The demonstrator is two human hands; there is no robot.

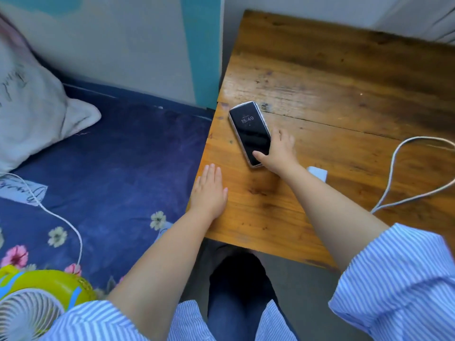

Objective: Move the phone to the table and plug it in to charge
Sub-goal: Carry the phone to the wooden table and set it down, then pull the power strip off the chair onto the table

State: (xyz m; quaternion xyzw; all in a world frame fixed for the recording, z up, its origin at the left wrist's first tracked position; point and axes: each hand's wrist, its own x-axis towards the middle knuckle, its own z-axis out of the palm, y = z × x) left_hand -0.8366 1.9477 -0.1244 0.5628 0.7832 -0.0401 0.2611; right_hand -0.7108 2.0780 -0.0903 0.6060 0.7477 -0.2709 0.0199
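A black phone [250, 131] lies face up on the wooden table [332, 99] near its left edge, its screen lit and showing 15:49. My right hand [279, 152] grips the phone's near end, thumb on the screen and fingers along its right side. My left hand [209, 190] rests flat and open on the table's left edge, holding nothing. A white charger block [317, 173] peeks out behind my right forearm. A white cable [394, 168] loops across the table at the right.
Left of the table is a bed with a dark blue floral sheet [118, 163], a white pillow [32, 107], a thin white cord [61, 217] and a yellow-green fan [32, 296] at the lower left. A wall rises behind bed and table.
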